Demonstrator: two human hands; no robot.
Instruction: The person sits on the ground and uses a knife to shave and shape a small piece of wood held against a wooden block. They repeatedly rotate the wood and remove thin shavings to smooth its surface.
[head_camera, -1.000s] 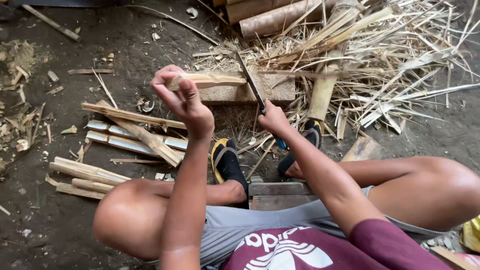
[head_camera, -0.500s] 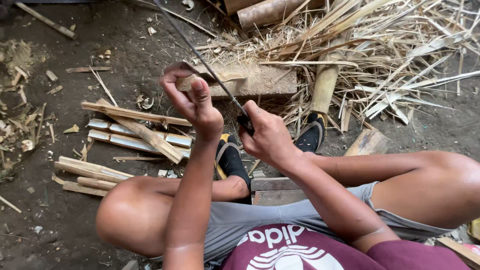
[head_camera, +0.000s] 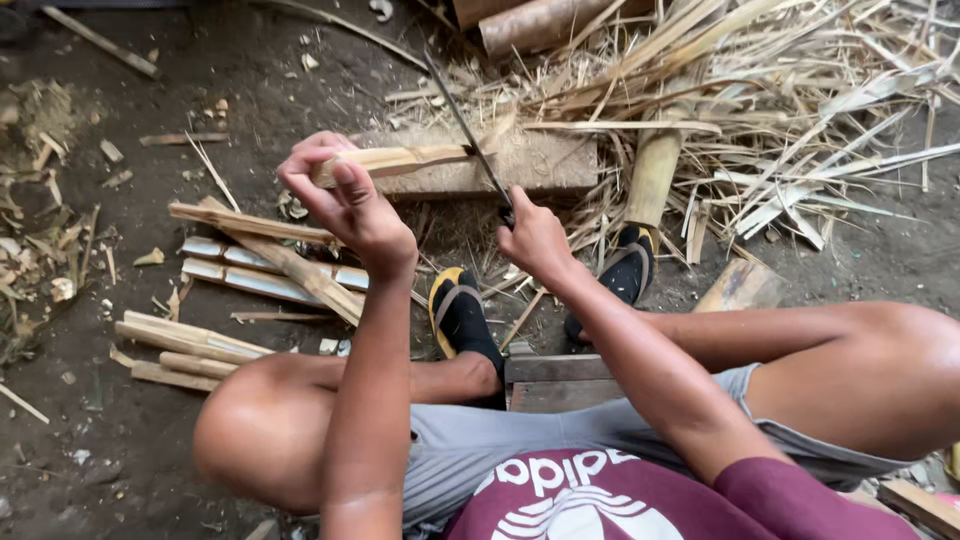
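Note:
My left hand (head_camera: 345, 200) grips one end of a pale split bamboo stick (head_camera: 400, 160), held level over a flat wooden block (head_camera: 545, 165). My right hand (head_camera: 535, 235) is closed on the handle of a long dark knife (head_camera: 465, 125). Its blade slants up and to the left and meets the right end of the stick. I sit low with knees bent, feet in black and yellow sandals (head_camera: 460, 310) just in front of the block.
Cut bamboo slats (head_camera: 265, 265) lie on the dirt floor at the left. A heap of straw-like bamboo shavings (head_camera: 760, 120) and thick bamboo tubes (head_camera: 545, 22) fills the upper right. A short bamboo section (head_camera: 655, 175) leans by the block.
My right hand swung the knife left and up, then brought the blade down onto the stick's right end. My left hand kept hold of the stick with little movement.

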